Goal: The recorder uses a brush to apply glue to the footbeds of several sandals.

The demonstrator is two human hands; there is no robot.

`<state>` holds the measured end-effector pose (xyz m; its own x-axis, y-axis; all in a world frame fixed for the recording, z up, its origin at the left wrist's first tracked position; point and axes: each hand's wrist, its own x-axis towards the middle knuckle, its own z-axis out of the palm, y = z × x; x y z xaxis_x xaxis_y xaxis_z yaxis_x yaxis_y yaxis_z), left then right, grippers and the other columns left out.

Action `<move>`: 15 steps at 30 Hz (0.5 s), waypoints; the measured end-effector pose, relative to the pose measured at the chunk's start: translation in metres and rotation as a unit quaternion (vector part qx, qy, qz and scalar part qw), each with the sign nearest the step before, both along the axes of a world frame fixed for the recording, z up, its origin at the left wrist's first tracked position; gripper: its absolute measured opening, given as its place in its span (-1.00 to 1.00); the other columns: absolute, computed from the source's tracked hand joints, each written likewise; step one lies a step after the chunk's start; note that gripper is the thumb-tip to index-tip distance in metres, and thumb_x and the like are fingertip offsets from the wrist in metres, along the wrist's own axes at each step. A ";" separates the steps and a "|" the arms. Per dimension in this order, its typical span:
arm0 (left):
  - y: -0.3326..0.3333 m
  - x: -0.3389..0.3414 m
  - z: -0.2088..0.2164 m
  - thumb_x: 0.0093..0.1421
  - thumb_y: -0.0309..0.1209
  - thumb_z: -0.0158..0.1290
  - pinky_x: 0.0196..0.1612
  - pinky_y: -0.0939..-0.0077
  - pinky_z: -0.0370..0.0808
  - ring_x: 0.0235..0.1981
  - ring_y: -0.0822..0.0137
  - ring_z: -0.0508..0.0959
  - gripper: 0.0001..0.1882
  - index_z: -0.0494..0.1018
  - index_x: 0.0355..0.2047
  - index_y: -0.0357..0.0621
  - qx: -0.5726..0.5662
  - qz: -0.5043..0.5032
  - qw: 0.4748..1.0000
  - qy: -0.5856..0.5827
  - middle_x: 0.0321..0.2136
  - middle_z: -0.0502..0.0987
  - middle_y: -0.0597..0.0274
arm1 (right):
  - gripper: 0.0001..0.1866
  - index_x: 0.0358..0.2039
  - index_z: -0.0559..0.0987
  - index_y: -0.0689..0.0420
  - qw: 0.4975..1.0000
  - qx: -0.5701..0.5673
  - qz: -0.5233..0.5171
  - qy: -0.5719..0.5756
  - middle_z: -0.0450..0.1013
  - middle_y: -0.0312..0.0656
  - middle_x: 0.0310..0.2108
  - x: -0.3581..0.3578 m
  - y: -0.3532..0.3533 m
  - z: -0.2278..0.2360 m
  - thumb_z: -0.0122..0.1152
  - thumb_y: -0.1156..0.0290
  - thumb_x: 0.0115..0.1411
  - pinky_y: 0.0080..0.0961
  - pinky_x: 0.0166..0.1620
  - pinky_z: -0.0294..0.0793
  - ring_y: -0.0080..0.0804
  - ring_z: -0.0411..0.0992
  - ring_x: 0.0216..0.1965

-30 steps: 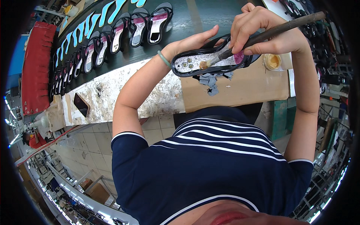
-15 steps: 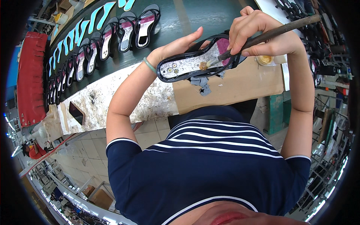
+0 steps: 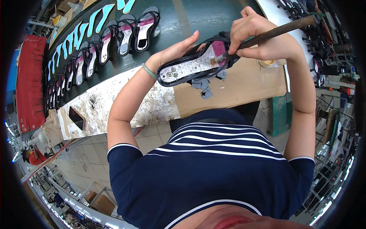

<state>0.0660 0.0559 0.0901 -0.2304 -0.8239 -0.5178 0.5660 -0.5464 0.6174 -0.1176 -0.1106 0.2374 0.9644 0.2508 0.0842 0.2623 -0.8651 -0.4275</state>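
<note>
My left hand [image 3: 173,53] supports a black strappy sandal [image 3: 187,69] from its far side. The thumb shows beside the straps, and the other fingers are mostly hidden behind the sole. The sandal's whitish insole faces up, with small round holes at the left end and a magenta patch toward the right. My right hand [image 3: 261,36] is closed around the dark wooden handle of a brush [image 3: 284,29]. Its bristles touch the insole next to the magenta patch, where a brownish smear of what looks like glue lies.
Grey scraps [image 3: 206,84] lie on a cardboard sheet [image 3: 244,91] below the sandal. At the right stands a tub of yellowish paste [image 3: 267,63]. A row of similar sandals [image 3: 125,36] and blue-edged strips [image 3: 95,21] runs along the green table. A phone [image 3: 76,117] lies at the left.
The brush tip has moved right along the insole toward the magenta patch. Both hands and the sandal have shifted slightly left, and the sandal has turned a little.
</note>
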 end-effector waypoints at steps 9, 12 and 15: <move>-0.005 0.027 -0.065 0.28 0.31 -0.32 -0.16 0.33 0.64 -0.16 0.20 0.62 -0.20 0.31 0.14 -0.15 -0.066 0.145 0.985 0.062 -0.10 0.52 0.05 | -0.89 -0.53 0.68 0.12 0.985 0.054 -0.069 -0.147 0.54 -0.24 -0.58 0.017 0.044 -0.027 0.23 0.42 -0.04 -0.46 -0.17 0.28 -0.42 0.47 -0.46; 0.013 0.032 -0.064 0.28 0.32 -0.36 -0.41 0.30 0.68 -0.32 0.11 0.66 -0.17 0.26 0.18 -0.17 -0.091 0.265 0.958 0.054 -0.12 0.55 -0.07 | -0.82 -0.50 0.65 0.25 0.947 0.206 -0.167 -0.183 0.53 -0.18 -0.57 -0.007 0.021 -0.004 0.24 0.39 0.10 -0.48 -0.35 0.40 -0.46 0.47 -0.47; 0.028 0.051 -0.065 0.29 0.32 -0.49 -0.33 0.24 0.67 -0.27 0.15 0.65 -0.14 0.19 0.25 -0.16 -0.205 0.285 0.934 0.073 -0.06 0.53 -0.02 | -0.70 -0.57 0.57 0.29 0.894 0.344 -0.244 -0.154 0.47 -0.19 -0.57 -0.036 -0.004 0.005 0.15 0.34 0.21 -0.50 -0.34 0.38 -0.50 0.46 -0.43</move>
